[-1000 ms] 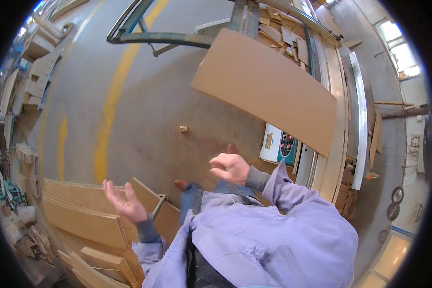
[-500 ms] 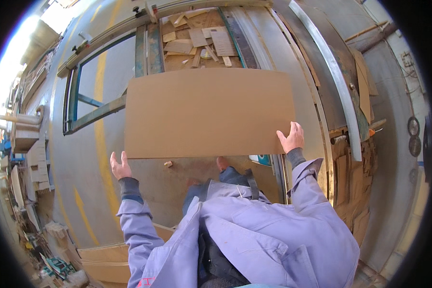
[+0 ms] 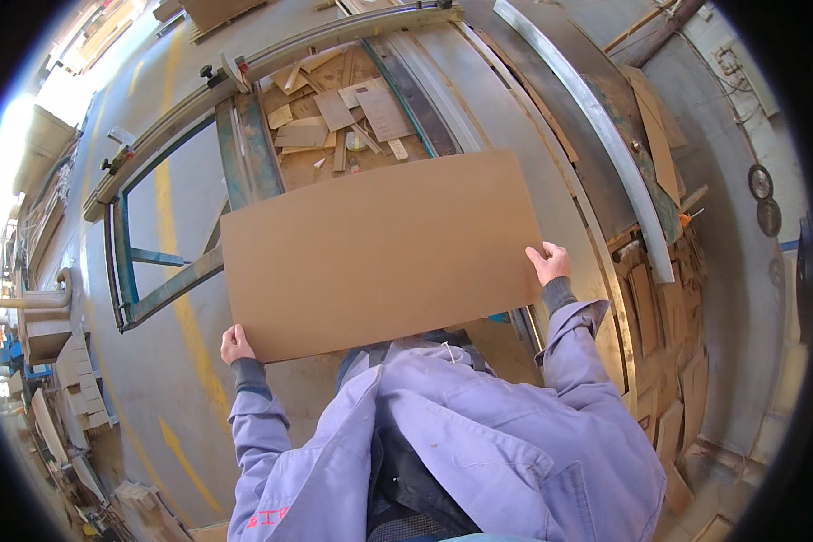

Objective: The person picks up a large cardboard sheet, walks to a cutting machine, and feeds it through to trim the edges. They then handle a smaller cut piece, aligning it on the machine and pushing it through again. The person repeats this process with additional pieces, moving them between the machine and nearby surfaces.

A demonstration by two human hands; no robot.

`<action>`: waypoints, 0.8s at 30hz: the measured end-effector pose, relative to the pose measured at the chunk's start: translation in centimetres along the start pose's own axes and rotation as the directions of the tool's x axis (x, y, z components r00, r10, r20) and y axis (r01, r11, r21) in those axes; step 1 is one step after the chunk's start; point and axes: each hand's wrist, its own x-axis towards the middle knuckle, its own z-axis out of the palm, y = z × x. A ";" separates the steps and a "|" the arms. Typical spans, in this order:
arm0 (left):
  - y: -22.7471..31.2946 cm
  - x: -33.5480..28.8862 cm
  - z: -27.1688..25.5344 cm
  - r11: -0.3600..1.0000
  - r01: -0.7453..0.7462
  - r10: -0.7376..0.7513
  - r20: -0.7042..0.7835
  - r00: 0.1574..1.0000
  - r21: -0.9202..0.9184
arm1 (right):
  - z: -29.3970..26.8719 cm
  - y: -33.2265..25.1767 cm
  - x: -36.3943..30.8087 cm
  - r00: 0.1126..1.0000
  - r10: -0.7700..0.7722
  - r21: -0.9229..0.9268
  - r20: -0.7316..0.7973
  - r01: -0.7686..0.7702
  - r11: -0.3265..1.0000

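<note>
A large, flat, rectangular brown board (image 3: pixel 379 257) lies in front of me, slightly turned, with its left end nearer my body. My left hand (image 3: pixel 237 345) is closed on its near left corner. At the right edge, not far from the near corner, my right hand (image 3: pixel 549 263) pinches the board between thumb and fingers. The board's far part lies over a metal machine table (image 3: pixel 506 99), while its near edge reaches my waist. Whether the board rests on the table or hangs just above it, I cannot tell.
Beyond the board, several wood offcuts (image 3: pixel 334 113) lie in a tray-like section. A teal metal frame (image 3: pixel 167 303) with a long fence rail (image 3: pixel 334 41) stands at the left. On the right are a long pale metal bar (image 3: pixel 605 122) and stacked boards (image 3: pixel 650 307).
Both hands have closed on the board; before, their fingers were spread at its edges. The board has come nearer my body and turned, its left end dropping lower in view.
</note>
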 end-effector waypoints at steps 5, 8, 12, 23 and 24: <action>0.9 0.2 -0.6 0.995 0.039 -0.034 0.053 0.998 -0.091 | 0.0 0.5 0.8 0.997 0.049 -0.022 0.057 -0.048 0.999; 1.5 1.1 -0.5 0.990 0.060 -0.053 0.059 0.997 -0.126 | 0.1 0.3 1.6 0.993 0.087 0.108 0.081 -0.095 0.990; 2.3 2.1 -0.3 0.986 0.047 -0.043 0.030 0.999 -0.161 | 0.4 -0.8 3.7 0.990 0.131 0.344 0.050 -0.140 0.928; 2.0 -3.9 -2.1 0.887 0.354 -0.249 0.338 0.907 -0.297 | -0.4 -5.2 12.8 0.979 -0.121 0.228 0.166 0.081 0.970; 2.0 -4.8 -2.0 0.887 0.388 -0.307 0.309 0.900 -0.251 | -0.2 -5.3 13.4 0.973 -0.157 0.221 0.167 0.118 0.968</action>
